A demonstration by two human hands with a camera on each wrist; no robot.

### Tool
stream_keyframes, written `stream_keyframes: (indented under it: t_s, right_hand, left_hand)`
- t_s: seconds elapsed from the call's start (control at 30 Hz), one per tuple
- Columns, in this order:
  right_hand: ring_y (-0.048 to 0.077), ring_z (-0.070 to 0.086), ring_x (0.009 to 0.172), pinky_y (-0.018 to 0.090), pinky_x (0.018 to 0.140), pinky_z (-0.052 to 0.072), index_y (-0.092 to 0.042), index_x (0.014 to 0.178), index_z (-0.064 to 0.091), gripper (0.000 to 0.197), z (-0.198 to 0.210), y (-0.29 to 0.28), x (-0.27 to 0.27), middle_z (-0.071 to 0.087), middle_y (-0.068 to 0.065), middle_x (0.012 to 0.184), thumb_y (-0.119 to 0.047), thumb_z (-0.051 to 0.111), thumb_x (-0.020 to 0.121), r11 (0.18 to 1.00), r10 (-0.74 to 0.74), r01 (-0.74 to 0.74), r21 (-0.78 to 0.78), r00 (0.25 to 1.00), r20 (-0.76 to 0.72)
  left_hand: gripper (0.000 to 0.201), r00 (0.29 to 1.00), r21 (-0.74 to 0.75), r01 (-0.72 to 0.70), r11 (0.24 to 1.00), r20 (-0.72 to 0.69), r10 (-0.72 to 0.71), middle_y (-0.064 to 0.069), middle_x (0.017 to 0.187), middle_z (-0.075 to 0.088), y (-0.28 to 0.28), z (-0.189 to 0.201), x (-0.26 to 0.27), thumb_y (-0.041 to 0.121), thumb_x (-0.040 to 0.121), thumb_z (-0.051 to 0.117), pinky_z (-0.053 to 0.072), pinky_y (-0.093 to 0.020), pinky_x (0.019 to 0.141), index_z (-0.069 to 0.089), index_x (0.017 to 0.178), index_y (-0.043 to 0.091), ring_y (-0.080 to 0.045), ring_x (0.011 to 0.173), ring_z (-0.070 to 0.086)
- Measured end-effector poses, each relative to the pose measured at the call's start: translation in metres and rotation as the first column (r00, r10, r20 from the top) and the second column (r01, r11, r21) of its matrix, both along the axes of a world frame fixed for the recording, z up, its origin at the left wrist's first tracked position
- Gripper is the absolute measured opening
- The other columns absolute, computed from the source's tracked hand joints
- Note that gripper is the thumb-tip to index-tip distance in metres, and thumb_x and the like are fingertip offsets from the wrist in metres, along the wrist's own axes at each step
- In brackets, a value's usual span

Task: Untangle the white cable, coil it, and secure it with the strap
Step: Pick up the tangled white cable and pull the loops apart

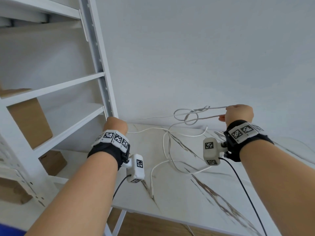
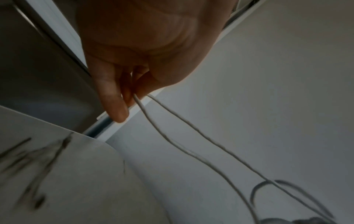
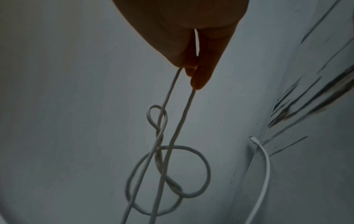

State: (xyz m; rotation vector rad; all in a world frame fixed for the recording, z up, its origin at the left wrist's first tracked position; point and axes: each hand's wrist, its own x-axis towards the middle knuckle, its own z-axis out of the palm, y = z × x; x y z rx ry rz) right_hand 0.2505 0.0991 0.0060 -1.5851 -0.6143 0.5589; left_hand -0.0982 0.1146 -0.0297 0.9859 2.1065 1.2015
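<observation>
The thin white cable [image 1: 187, 116] is tangled, with loose knot loops hanging in the air above the back of the table. My right hand [image 1: 225, 114] pinches two strands of it, held up at the right. In the right wrist view the right hand [image 3: 191, 72] grips both strands, and the cable's loops [image 3: 168, 174] hang below. My left hand [image 1: 115, 124] is at the table's back left corner, fingers hidden from the head view. The left wrist view shows the left hand [image 2: 134, 97] pinching two cable [image 2: 172, 139] strands. More cable lies slack on the table. I cannot make out a strap.
The marbled white table [image 1: 196, 201] stands against a plain wall. A white shelf unit [image 1: 68, 99] with cardboard boxes [image 1: 30, 121] stands close on the left, by my left hand. One cable end [image 1: 152, 191] lies near the table's front.
</observation>
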Motion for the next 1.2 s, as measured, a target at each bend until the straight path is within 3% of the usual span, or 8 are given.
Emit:
stream_keyframes:
  t_s: [0.17, 0.43, 0.57, 0.67, 0.87, 1.0, 1.13, 1.2]
  right_hand:
    - [0.019, 0.065, 0.052, 0.038, 0.066, 0.059, -0.012, 0.082, 0.064, 0.025, 0.001, -0.004, 0.008, 0.063, 0.008, 0.06, -0.007, 0.044, 0.096, 0.993, -0.084, 0.079, 0.087, 0.995, 0.058]
    - [0.022, 0.064, 0.048, 0.038, 0.063, 0.061, -0.01, 0.073, 0.068, 0.024, 0.004, -0.006, -0.02, 0.065, 0.006, 0.065, -0.004, 0.05, 0.088, 0.966, 0.193, -0.227, 0.126, 0.952, 0.236]
    - [0.021, 0.058, 0.048, 0.042, 0.061, 0.059, 0.002, 0.081, 0.071, 0.021, 0.008, -0.006, -0.036, 0.063, 0.012, 0.064, -0.007, 0.052, 0.084, 0.933, 0.298, -0.346, 0.097, 0.897, 0.327]
    - [0.018, 0.055, 0.049, 0.03, 0.05, 0.051, -0.005, 0.083, 0.073, 0.016, 0.013, -0.01, -0.044, 0.062, 0.006, 0.062, -0.012, 0.059, 0.085, 0.881, 0.403, -0.467, 0.072, 0.822, 0.402]
    - [0.004, 0.045, 0.045, 0.016, 0.049, 0.037, -0.01, 0.09, 0.077, 0.012, 0.022, -0.019, -0.051, 0.055, -0.014, 0.049, -0.017, 0.069, 0.087, 0.752, 0.537, -0.651, 0.104, 0.697, 0.476]
    - [0.009, 0.043, 0.043, 0.017, 0.045, 0.038, -0.012, 0.094, 0.077, 0.013, 0.029, -0.024, -0.045, 0.054, -0.007, 0.048, -0.019, 0.069, 0.088, 0.713, 0.572, -0.686, 0.143, 0.687, 0.447]
    - [0.006, 0.041, 0.044, 0.014, 0.045, 0.034, -0.016, 0.093, 0.078, 0.011, 0.032, -0.024, -0.042, 0.056, -0.007, 0.057, -0.021, 0.07, 0.087, 0.705, 0.583, -0.697, 0.128, 0.673, 0.454]
    - [0.0, 0.043, 0.042, 0.01, 0.045, 0.033, -0.018, 0.092, 0.077, 0.009, 0.031, -0.022, -0.042, 0.058, -0.013, 0.06, -0.022, 0.071, 0.086, 0.729, 0.552, -0.674, 0.118, 0.682, 0.479]
  left_hand:
    - [0.03, 0.975, -0.185, 0.004, 0.983, -0.219, -0.046, -0.024, 0.119, 0.062, -0.01, -0.002, 0.006, 0.002, 0.094, 0.042, 0.05, -0.039, 0.091, 0.054, 0.12, -0.006, -0.039, 0.108, 0.061]
    - [0.031, 0.757, -0.273, 0.213, 0.938, -0.561, -0.335, -0.017, 0.125, 0.058, -0.023, 0.006, 0.061, 0.007, 0.089, 0.04, 0.045, -0.041, 0.097, 0.06, 0.113, 0.003, -0.037, 0.118, 0.051]
    - [0.033, 0.758, -0.029, 0.475, 0.879, -0.495, -0.426, -0.01, 0.117, 0.067, -0.028, 0.016, 0.101, 0.002, 0.089, 0.043, 0.046, -0.033, 0.097, 0.07, 0.107, 0.008, -0.03, 0.114, 0.058]
    - [0.033, 0.774, 0.131, 0.577, 0.806, -0.405, -0.488, -0.003, 0.109, 0.071, -0.032, 0.023, 0.127, 0.001, 0.089, 0.046, 0.047, -0.028, 0.095, 0.074, 0.099, 0.015, -0.022, 0.107, 0.063]
    - [0.04, 0.797, 0.173, 0.543, 0.822, -0.413, -0.44, -0.005, 0.115, 0.062, -0.026, 0.027, 0.148, 0.034, 0.085, 0.068, 0.047, -0.031, 0.087, 0.059, 0.116, 0.011, -0.024, 0.104, 0.061]
    - [0.041, 0.869, 0.23, 0.404, 0.885, -0.4, -0.292, -0.012, 0.117, 0.053, -0.02, 0.03, 0.14, 0.031, 0.088, 0.064, 0.046, -0.034, 0.08, 0.049, 0.116, 0.005, -0.031, 0.098, 0.06]
    - [0.014, 0.814, 0.23, 0.531, 0.816, -0.405, -0.416, -0.009, 0.095, 0.065, -0.015, 0.035, 0.128, 0.024, 0.095, 0.053, 0.043, -0.026, 0.067, 0.063, 0.099, 0.015, -0.022, 0.068, 0.059]
    - [0.016, 0.786, 0.208, 0.557, 0.804, -0.443, -0.431, -0.005, 0.089, 0.064, -0.014, 0.037, 0.125, 0.021, 0.096, 0.051, 0.042, -0.026, 0.068, 0.064, 0.096, 0.013, -0.021, 0.074, 0.057]
